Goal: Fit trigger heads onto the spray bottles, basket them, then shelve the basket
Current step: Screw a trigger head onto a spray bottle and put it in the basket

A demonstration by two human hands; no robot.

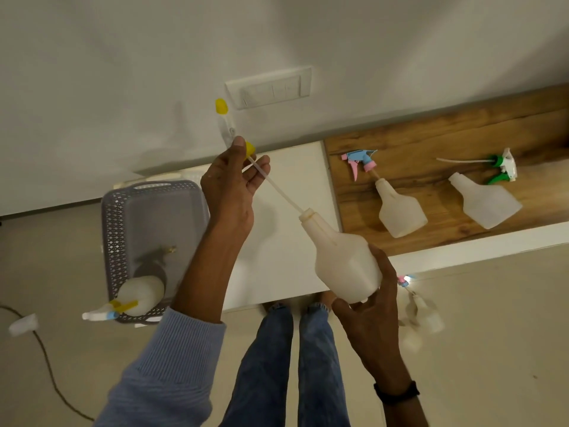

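Head view, hands (229, 183) threading trigger tube (277, 189), bottle (345, 257)

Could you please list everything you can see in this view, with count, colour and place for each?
Basket: one, grey, on the white ledge at left.
Finished spray bottle: one, whitish with yellow trigger, lying in the basket.
Loose bottles: two, translucent white, lying on the wooden board.
Pink-blue trigger head: one, at the left loose bottle's neck.
Green-white trigger head: one, beside the right bottle.
Switch plate: one, white, on the wall.
Cable: one, dark, on the floor.
Yellow trigger head: one, in the left hand, tube entering the held bottle.
Right hand: grips that bottle's base.
Legs: blue jeans, below.
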